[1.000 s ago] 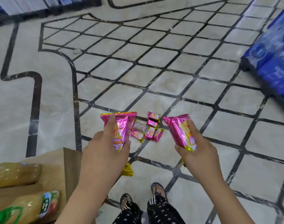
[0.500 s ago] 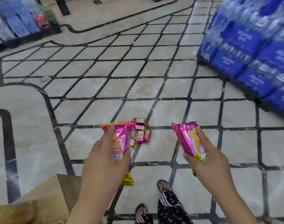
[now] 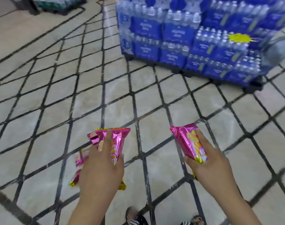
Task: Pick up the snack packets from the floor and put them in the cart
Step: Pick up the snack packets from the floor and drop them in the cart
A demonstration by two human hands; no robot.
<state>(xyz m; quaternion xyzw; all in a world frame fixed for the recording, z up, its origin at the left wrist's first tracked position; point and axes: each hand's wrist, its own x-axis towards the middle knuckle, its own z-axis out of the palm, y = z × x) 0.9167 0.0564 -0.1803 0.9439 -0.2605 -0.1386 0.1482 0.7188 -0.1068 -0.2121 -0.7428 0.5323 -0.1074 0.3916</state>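
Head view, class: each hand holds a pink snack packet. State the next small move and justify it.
Probably turn to find the cart and drop both packets in. The left hand grips the left packet and the right hand grips the right packet, so neither is free for the smaller packets on the floor, and no cart is in view.

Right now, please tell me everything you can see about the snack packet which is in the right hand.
The snack packet is a shiny pink foil pouch with a yellow-orange picture on its front, some print too blurred to read, and gold trim at its lower end. It looks puffed and crinkled. It is tilted, its sealed top pointing up and left. The right hand grips its lower half, fingers across the front, holding it above the tiled floor.
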